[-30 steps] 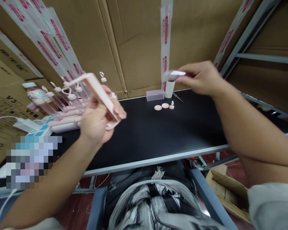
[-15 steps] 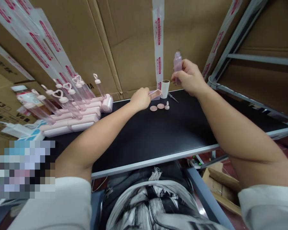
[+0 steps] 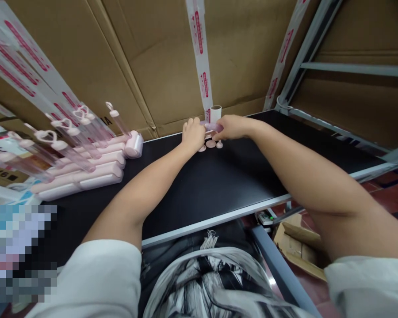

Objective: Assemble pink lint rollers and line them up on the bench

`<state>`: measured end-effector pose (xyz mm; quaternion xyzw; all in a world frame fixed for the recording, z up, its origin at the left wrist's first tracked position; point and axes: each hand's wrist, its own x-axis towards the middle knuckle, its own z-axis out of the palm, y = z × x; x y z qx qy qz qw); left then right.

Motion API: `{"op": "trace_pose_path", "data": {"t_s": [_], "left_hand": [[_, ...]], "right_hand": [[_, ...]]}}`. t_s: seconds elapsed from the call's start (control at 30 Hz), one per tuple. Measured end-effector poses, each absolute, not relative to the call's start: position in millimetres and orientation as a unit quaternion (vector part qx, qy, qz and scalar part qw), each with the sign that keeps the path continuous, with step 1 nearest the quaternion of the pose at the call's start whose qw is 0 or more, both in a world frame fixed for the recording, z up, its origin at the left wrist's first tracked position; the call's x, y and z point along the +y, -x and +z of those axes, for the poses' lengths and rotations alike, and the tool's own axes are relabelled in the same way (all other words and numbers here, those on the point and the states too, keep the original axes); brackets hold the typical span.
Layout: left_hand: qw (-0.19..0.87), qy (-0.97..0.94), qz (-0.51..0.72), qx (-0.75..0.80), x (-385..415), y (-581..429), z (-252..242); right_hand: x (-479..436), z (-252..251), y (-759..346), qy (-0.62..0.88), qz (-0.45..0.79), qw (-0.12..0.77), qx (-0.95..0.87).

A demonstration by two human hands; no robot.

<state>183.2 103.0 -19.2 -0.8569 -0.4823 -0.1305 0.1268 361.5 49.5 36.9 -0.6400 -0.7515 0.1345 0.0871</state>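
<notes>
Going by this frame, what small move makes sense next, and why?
Probably ease the lilac tube in the right hand toward the pink piece while the left hand steadies that piece: both parts appear close together between the hands, roughly lined up, though whether they already touch is unclear.

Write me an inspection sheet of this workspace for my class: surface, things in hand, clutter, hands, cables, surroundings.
Surface: black table, pale edge.
Things in hand: pink case, purple bottle.
Clutter: pink discs, white cylinder; capped clear tubes leaning at left.
Hands: left hand grips the pink case; right hand, the purple bottle.
Cables: white plug at left edge; cord too blurred to trace.
Surroundings: cardboard behind, metal frame right, open box below right.
</notes>
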Motion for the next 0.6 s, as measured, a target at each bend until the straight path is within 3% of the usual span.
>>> {"op": "trace_pose_path", "data": {"t_s": [0.33,0.6], "left_hand": [[0.144,0.894,-0.151,-0.397,68,-160,-23],[0.109,0.934,-0.039,-0.339,84,-144,-17]], "right_hand": [[59,36,-370,0.664,0.093,0.023,-0.742],[81,20,-384,0.696,-0.009,0.088,-0.713]]}}
